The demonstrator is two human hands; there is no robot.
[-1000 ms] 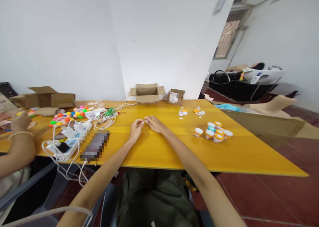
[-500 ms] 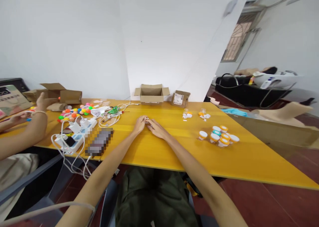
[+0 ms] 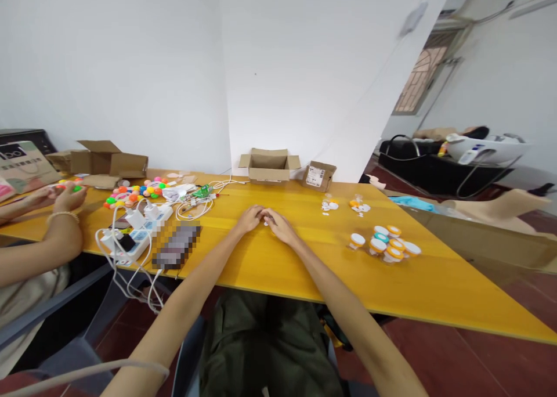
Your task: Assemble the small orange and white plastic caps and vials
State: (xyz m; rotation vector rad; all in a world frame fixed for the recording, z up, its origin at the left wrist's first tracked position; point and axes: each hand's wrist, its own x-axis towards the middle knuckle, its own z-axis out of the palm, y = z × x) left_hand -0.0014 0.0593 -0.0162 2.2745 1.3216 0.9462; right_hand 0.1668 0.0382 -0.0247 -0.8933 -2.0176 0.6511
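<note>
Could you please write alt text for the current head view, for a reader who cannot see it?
A person's left hand and right hand are close together over a yellow table, by a small white piece. White-topped containers cluster to the right, an open cardboard box stands beyond, and a power strip lies left.

2 slim forearms (image 3: pixel 191 295), bare; dark green clothing (image 3: pixel 270 342), creased, small pale mark (image 3: pixel 265 392) low.

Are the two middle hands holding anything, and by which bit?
A tiny white piece shows between the left hand and right hand; whether it's held, and by which part, is too small to tell.
</note>
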